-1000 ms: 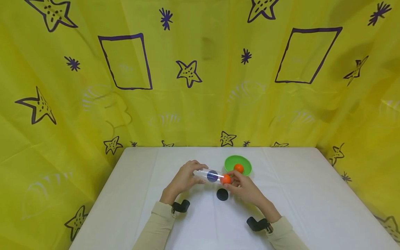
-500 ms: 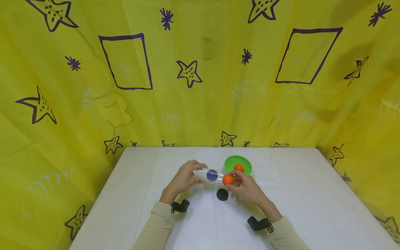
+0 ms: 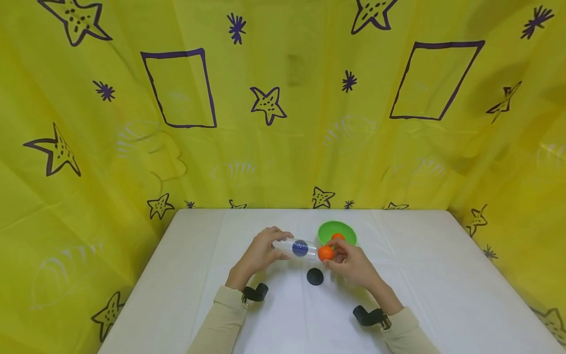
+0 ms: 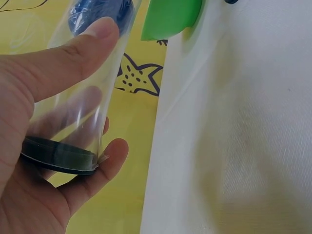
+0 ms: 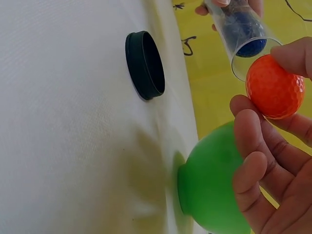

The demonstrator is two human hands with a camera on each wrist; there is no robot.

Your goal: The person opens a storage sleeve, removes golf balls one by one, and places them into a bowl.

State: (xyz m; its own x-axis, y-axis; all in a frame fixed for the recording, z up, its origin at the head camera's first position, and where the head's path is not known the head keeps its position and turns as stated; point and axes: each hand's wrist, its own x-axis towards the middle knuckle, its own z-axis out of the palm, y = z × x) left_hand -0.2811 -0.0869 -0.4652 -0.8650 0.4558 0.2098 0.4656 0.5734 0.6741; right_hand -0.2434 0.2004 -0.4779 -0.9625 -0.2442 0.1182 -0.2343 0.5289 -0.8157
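Note:
My left hand point(image 3: 263, 250) grips a clear plastic tube point(image 4: 80, 105) by its end with the black cap point(image 4: 58, 155). Inside the tube sits a dark blue ball point(image 3: 300, 248), partway along. The tube's other end is uncapped and points right, towards my right hand point(image 3: 351, 263). Thumb and fingers of that hand pinch an orange dimpled golf ball point(image 5: 275, 87), right at the tube's mouth. Behind it, a green bowl point(image 3: 326, 230) holds another orange ball point(image 3: 338, 237), partly covered by my right hand in the head view.
A loose black cap point(image 3: 315, 277) lies on the white table point(image 3: 274, 314) just below the tube's mouth, its hollow side showing in the right wrist view. A yellow patterned curtain point(image 3: 283, 162) hangs along the table's back and sides.
The orange golf ball has come out of the tube's mouth, drawn to the right by my right hand. The left hand, tube and blue ball have barely moved.

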